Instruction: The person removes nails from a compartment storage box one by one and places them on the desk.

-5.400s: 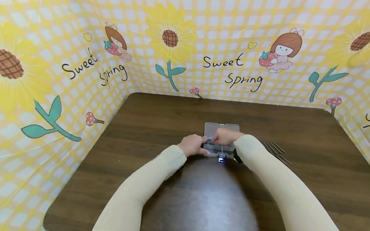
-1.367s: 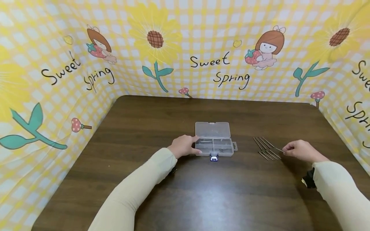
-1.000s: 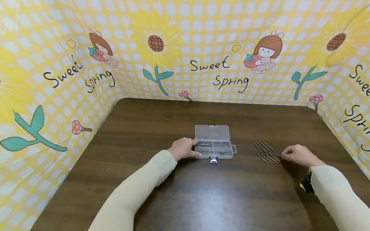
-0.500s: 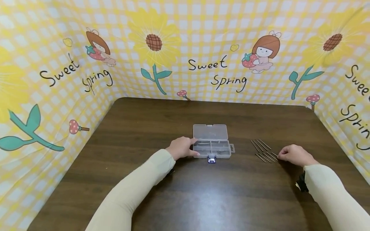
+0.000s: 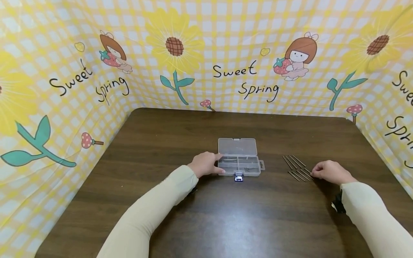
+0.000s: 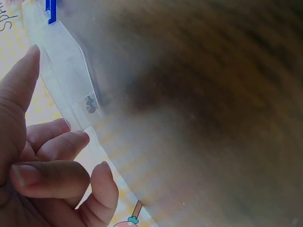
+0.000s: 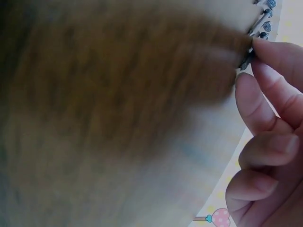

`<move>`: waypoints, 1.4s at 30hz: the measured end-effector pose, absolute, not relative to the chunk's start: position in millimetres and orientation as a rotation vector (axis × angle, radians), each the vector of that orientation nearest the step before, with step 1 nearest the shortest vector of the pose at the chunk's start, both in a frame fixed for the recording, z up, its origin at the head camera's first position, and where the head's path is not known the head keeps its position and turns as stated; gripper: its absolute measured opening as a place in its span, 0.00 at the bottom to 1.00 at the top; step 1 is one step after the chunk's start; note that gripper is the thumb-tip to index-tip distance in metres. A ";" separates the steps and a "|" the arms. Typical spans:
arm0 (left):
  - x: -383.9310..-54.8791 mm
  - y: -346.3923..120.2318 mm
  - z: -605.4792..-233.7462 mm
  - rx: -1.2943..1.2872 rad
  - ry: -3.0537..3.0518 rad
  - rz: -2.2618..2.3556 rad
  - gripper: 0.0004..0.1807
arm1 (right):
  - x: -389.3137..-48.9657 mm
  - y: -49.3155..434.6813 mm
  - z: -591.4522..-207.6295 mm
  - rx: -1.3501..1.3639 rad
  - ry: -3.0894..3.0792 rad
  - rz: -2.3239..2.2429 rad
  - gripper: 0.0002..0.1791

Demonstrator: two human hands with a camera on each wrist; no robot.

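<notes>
In the head view, a clear plastic compartment box [image 5: 238, 165] stands with its lid [image 5: 237, 147] laid back. My left hand [image 5: 204, 164] holds its left end between thumb and fingers. Thin nails [image 5: 228, 159] lie in its back left compartment, and small dark pieces [image 5: 250, 168] in the front right one. Right of the box, several nails [image 5: 294, 162] lie slanted in a back row, with a front row of nails [image 5: 297, 176] below. My right hand [image 5: 332, 172] pinches a nail at the right end of these rows; its dark head [image 7: 247, 61] shows between the fingertips in the right wrist view.
A blue latch [image 5: 238, 177] hangs at the box's front and a clear hanging tab [image 5: 262, 165] juts from its right side. The brown wooden table [image 5: 180, 132] is bordered by a yellow checked cloth [image 5: 226, 36] at the back and sides.
My right hand has left the box for the nails on the right. Over the last second or so it has moved slightly left and lowered a nail toward the rows. My left hand stays on the box.
</notes>
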State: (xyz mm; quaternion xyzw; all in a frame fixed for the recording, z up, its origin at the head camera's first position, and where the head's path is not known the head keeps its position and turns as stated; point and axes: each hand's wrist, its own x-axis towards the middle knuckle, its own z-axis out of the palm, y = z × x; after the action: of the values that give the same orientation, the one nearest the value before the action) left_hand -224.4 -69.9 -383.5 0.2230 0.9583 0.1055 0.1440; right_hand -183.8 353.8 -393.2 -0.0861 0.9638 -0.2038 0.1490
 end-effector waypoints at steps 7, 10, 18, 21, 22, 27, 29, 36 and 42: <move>-225.2 -70.2 -384.8 0.642 2.765 0.307 0.38 | -184.9 356.4 -391.5 -0.289 2.787 -0.610 0.09; -225.4 -70.0 -385.3 0.641 2.766 0.313 0.38 | -186.0 356.1 -388.3 -0.282 2.783 -0.614 0.09; -224.6 -69.6 -384.1 0.645 2.760 0.307 0.38 | -194.1 346.5 -378.8 -0.311 2.779 -0.626 0.10; -225.0 -70.1 -385.0 0.644 2.762 0.306 0.39 | -200.8 338.4 -374.5 -0.339 2.770 -0.641 0.10; -225.2 -70.2 -385.4 0.645 2.765 0.301 0.39 | -202.9 334.9 -373.0 -0.354 2.766 -0.644 0.10; -225.9 -70.0 -386.8 0.652 2.771 0.283 0.39 | -211.4 316.1 -365.8 -0.387 2.739 -0.655 0.11; -226.1 -69.7 -386.7 0.656 2.771 0.278 0.39 | -215.0 308.6 -364.1 -0.402 2.736 -0.659 0.11; -225.4 -69.2 -384.7 0.652 2.769 0.259 0.39 | -229.0 277.0 -365.1 -0.527 2.724 -0.681 0.11; -225.2 -69.0 -384.6 0.635 2.771 0.268 0.39 | -242.4 246.3 -370.0 -0.654 2.709 -0.666 0.09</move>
State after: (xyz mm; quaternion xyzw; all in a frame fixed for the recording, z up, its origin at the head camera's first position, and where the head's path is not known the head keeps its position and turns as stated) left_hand -225.2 -69.0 -384.6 0.2202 0.9605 0.0928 0.1424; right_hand -242.4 246.3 -370.0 -0.2261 0.9364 -0.2303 0.1376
